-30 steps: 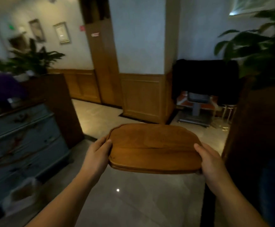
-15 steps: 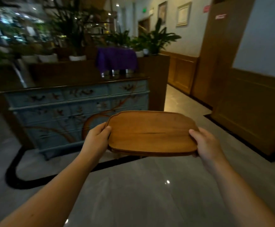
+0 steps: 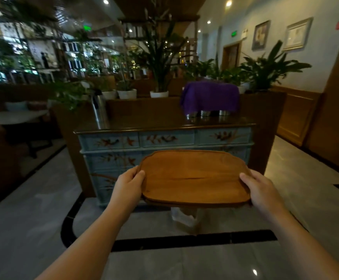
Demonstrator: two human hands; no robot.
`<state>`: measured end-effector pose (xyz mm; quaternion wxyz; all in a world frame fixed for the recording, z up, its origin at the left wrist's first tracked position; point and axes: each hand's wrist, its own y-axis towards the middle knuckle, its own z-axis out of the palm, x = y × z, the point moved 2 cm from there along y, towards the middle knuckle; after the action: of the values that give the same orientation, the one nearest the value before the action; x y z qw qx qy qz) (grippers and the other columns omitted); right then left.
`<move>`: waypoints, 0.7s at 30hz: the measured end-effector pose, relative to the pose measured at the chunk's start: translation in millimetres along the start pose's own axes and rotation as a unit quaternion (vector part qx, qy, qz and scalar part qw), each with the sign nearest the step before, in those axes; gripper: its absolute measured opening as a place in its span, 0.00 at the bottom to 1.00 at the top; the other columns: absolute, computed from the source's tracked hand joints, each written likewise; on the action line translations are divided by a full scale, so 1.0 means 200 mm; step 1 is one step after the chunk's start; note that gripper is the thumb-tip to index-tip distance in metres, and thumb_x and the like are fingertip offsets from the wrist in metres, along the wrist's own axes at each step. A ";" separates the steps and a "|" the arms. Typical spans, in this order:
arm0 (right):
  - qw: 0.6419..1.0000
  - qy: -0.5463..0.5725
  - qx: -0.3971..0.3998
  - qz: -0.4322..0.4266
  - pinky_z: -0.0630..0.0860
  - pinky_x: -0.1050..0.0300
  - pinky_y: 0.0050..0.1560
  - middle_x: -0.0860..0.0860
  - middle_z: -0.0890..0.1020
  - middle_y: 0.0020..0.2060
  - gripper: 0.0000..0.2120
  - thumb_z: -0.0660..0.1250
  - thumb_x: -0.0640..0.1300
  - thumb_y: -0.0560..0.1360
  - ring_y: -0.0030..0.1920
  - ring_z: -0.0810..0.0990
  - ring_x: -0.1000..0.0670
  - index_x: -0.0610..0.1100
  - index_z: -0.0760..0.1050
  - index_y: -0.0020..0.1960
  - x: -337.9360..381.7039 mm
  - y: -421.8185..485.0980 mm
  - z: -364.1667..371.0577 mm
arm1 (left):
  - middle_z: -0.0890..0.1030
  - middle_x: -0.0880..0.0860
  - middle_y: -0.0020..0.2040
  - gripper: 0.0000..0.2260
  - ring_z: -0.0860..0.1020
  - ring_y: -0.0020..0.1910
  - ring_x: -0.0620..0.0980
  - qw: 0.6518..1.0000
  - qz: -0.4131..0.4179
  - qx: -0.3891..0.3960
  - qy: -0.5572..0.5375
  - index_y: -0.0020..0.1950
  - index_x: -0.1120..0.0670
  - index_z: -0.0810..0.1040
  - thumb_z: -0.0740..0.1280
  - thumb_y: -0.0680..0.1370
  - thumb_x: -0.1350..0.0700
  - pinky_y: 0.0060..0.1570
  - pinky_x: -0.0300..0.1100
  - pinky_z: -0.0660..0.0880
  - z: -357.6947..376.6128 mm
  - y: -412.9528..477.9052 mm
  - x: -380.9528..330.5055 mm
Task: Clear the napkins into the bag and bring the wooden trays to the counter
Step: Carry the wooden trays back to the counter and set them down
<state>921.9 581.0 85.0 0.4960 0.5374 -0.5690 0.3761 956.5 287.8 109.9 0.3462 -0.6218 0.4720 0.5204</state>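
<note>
Level in front of the blue bench (image 3: pixel 164 138), the wooden tray (image 3: pixel 194 176) is gripped at its ends by the left hand (image 3: pixel 127 188) and right hand (image 3: pixel 262 191), below the purple cloth (image 3: pixel 210 97).

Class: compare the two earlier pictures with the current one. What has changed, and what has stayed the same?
The person's view has swung left: the blue painted cabinet, first at the left edge, now stands straight ahead. Unchanged: the left hand and right hand still grip the wooden tray by its ends, level.

Painted blue chest of drawers (image 3: pixel 164 138) works as the desk here — its dark wooden top carries a steel thermos (image 3: pixel 99 110) at left and metal containers (image 3: pixel 205 113) under a purple cloth (image 3: pixel 210 97) at right.
</note>
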 end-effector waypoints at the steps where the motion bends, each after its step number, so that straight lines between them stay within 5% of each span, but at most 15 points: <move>1: 1.000 0.003 0.007 0.001 0.72 0.53 0.39 0.46 0.79 0.48 0.11 0.57 0.52 0.80 0.46 0.78 0.46 0.49 0.72 0.58 0.02 0.09 0.08 | 0.83 0.60 0.45 0.10 0.81 0.44 0.61 1.000 -0.001 -0.003 0.003 0.48 0.44 0.77 0.57 0.81 0.52 0.48 0.56 0.78 -0.05 0.10 0.01; 8: 0.999 0.031 0.025 0.024 0.73 0.50 0.43 0.47 0.79 0.46 0.10 0.56 0.50 0.81 0.46 0.78 0.46 0.49 0.73 0.56 0.03 0.63 0.52 | 0.84 0.57 0.46 0.10 0.82 0.45 0.57 1.000 -0.018 -0.016 0.006 0.47 0.43 0.77 0.57 0.81 0.53 0.50 0.54 0.78 -0.19 0.69 0.08; 14: 0.998 0.055 0.035 0.003 0.75 0.50 0.42 0.45 0.81 0.46 0.11 0.56 0.51 0.81 0.46 0.80 0.45 0.51 0.76 0.54 -0.03 1.16 0.78 | 0.83 0.57 0.41 0.10 0.80 0.36 0.54 0.999 -0.009 -0.041 0.009 0.50 0.43 0.77 0.57 0.81 0.53 0.44 0.54 0.79 -0.13 1.23 0.18; 17: 0.996 0.080 0.050 0.004 0.78 0.46 0.50 0.46 0.84 0.46 0.10 0.58 0.49 0.81 0.47 0.82 0.44 0.52 0.78 0.49 -0.05 1.56 0.90 | 0.84 0.52 0.44 0.10 0.82 0.42 0.49 0.998 0.000 -0.051 0.022 0.51 0.45 0.78 0.58 0.80 0.54 0.47 0.49 0.79 -0.08 1.60 0.20; 21: 0.994 0.068 0.081 0.015 0.77 0.42 0.58 0.48 0.83 0.48 0.10 0.59 0.48 0.81 0.50 0.82 0.45 0.49 0.77 0.57 -0.02 2.05 1.05 | 0.84 0.51 0.45 0.10 0.83 0.45 0.52 0.998 -0.012 -0.049 0.045 0.50 0.44 0.79 0.58 0.80 0.53 0.50 0.51 0.79 -0.03 2.02 0.20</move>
<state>483.9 437.2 77.8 0.4829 0.5402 -0.5098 0.4638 576.7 146.6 97.5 0.3000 -0.6662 0.4536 0.5104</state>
